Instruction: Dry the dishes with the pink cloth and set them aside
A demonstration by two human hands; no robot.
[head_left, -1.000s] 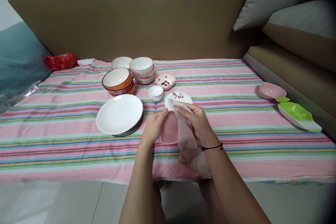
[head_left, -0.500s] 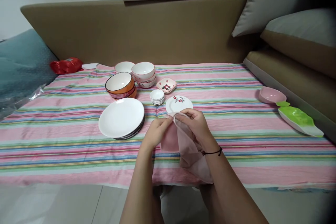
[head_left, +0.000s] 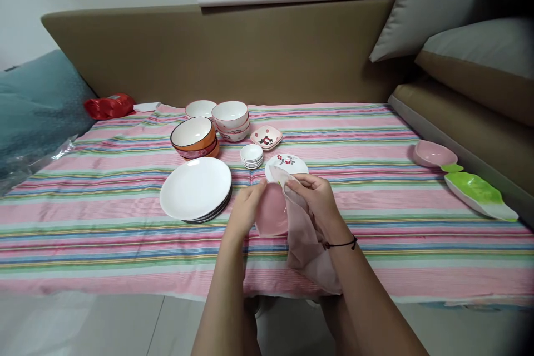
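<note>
My left hand [head_left: 243,208] grips the left edge of a glossy pink dish [head_left: 271,214], thumb along its rim. A pale pink cloth [head_left: 301,233] is pinched in my right hand [head_left: 316,198] and covers the dish's right side, hanging down toward my wrist. The right part of the dish is hidden by cloth and fingers. Just beyond my hands lies a white plate [head_left: 292,164] with red flowers, its near edge partly covered. To the left is a stack of white plates [head_left: 196,188].
Behind stand stacked orange bowls [head_left: 193,136], white bowls [head_left: 230,117], small white dishes [head_left: 251,154] and a square patterned dish [head_left: 266,137]. At right lie a pink bowl [head_left: 434,154] and a green leaf-shaped dish [head_left: 478,193]. A striped cloth [head_left: 375,245] covers the surface.
The cloth has come off the dish's left part, showing more of its pink inside. My left fingers have left the cloth for the dish's edge; my right hand still holds the cloth.
</note>
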